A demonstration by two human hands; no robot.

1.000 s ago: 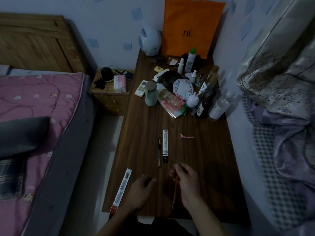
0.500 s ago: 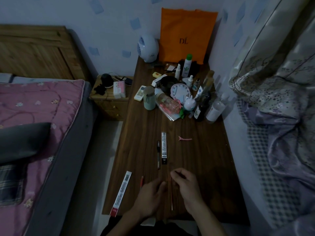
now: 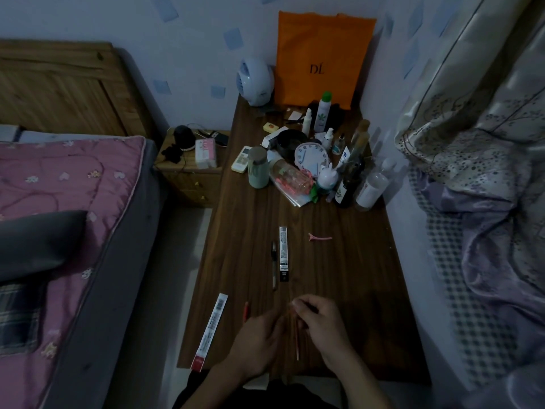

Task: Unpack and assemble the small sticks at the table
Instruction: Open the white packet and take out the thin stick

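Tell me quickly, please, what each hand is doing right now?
Left hand: curled, grip cannot be told.
Right hand: closed on a thin red stick.

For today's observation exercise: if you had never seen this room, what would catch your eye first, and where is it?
The bright orange bag against the far wall stands out most, above a crowd of bottles and a small white clock at the far end of the dark wooden table. Near the front edge, the left hand and right hand meet around a thin reddish stick.
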